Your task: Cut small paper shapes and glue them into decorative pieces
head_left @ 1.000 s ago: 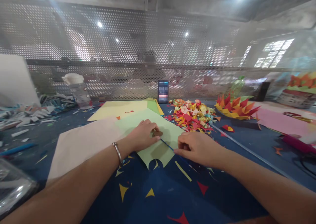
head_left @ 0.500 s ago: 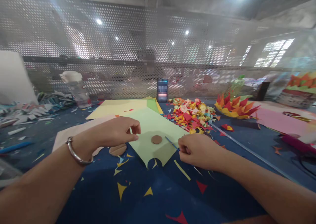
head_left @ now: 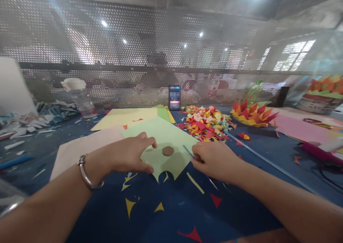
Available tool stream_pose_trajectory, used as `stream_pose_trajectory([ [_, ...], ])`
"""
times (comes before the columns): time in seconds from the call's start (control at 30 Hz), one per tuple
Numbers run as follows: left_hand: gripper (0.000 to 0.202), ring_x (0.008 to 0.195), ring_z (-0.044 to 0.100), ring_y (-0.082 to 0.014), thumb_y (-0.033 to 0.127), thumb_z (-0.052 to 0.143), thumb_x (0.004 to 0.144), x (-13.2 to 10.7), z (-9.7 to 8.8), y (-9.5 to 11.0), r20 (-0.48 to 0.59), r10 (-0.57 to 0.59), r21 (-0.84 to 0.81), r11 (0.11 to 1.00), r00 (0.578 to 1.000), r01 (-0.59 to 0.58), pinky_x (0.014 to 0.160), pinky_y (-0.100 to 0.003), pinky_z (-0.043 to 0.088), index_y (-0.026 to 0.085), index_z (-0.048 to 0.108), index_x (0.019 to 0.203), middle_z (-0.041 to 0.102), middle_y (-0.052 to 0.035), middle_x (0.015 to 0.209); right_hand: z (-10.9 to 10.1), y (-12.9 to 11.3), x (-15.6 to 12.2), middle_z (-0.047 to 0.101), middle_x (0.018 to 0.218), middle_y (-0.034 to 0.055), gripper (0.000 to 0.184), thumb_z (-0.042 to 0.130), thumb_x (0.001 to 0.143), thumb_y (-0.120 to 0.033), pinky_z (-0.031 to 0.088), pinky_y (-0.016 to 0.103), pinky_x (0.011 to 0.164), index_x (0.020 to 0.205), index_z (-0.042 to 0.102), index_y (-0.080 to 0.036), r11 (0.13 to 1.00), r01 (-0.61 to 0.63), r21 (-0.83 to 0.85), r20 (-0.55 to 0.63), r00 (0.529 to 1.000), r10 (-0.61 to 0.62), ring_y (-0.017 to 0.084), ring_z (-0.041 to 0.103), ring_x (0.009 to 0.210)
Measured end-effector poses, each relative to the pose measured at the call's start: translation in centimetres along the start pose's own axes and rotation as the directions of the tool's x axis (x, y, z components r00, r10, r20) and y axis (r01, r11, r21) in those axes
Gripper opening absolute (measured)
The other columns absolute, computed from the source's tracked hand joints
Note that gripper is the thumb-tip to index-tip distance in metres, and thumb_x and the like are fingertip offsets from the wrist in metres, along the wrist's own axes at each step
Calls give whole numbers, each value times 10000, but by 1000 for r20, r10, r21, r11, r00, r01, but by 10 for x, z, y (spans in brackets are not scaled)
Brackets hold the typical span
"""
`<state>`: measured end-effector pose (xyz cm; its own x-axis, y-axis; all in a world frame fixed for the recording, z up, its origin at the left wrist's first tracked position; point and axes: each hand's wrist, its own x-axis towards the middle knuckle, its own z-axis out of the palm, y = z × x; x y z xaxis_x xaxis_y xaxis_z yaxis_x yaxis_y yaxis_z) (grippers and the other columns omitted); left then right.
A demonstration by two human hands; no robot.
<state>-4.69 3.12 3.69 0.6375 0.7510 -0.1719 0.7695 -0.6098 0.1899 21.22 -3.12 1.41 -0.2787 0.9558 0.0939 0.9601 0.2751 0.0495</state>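
Note:
A pale green sheet of paper (head_left: 166, 132) lies on the blue table, with two curved notches cut into its near corner. On it rests a small brown cardboard disc (head_left: 168, 150). My left hand (head_left: 134, 152) is over the sheet's left side, thumb and fingers apart and holding nothing; whether it touches the paper I cannot tell. To the right of the disc, my right hand (head_left: 211, 159) is closed around a thin blue stick (head_left: 188, 151) like a pen refill, its end pointing at the paper.
A heap of coloured paper scraps (head_left: 207, 123) lies behind the sheet, beside a phone (head_left: 174, 97). A paper flower (head_left: 253, 114), a clear rod (head_left: 257, 152) and a magenta tool (head_left: 318, 153) are at right. A bottle (head_left: 80, 98) and white scraps (head_left: 29, 123) are at left.
My left hand has moved right and its thumb and fingers have spread. A larger cardboard disc beside it is now out of sight. The blue stick has shifted slightly right with my right hand.

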Motion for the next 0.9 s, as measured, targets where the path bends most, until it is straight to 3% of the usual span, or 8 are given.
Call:
stream_pose_trajectory([
  [0.13,512,794,615,-247,508,579,768,4,1,-5,-94,-87,-37,996,992,84,711,-348,424,220,504,1186,579,-102,1079,6,-6,10,677,957,78,221,556,880,-356,401,313,710,954,660,-176,987,132,94,-147,982,-117,228,608,900],
  [0.23,456,816,624,-235,449,563,776,6,0,-3,-140,-95,-93,992,986,83,748,-352,437,204,494,1154,574,-119,1125,13,-14,20,666,1085,102,296,576,892,-331,415,354,897,1126,649,-165,950,282,137,-169,951,-258,255,565,1069],
  [0.3,454,824,628,-230,432,550,785,5,-2,1,-142,-111,-124,988,984,94,763,-352,442,196,478,1166,567,-133,1165,17,-19,26,671,1098,92,305,586,897,-302,411,348,939,1171,640,-180,919,348,184,-143,935,-326,241,555,1089],
  [0.47,469,684,636,-209,400,485,815,4,-7,-1,-115,-201,-117,975,973,188,713,-353,448,173,439,1223,569,-150,1173,21,-21,31,676,1071,104,241,544,926,-262,413,346,945,1110,661,-160,907,366,211,-129,930,-345,226,560,1059],
  [0.67,473,871,628,-317,242,566,676,-1,-12,-32,-90,-191,173,963,977,205,671,-351,398,174,552,1145,641,-148,1058,19,-18,29,665,984,104,209,528,934,-269,434,321,872,1007,675,-140,916,353,191,-133,934,-332,216,561,973],
  [0.9,565,761,633,-267,455,636,719,3,-8,-18,-12,-160,91,983,987,161,576,-298,333,199,525,1210,708,-69,856,18,-17,28,674,958,102,265,469,976,-303,439,309,846,994,677,-139,928,349,127,-125,934,-334,211,578,955],
])
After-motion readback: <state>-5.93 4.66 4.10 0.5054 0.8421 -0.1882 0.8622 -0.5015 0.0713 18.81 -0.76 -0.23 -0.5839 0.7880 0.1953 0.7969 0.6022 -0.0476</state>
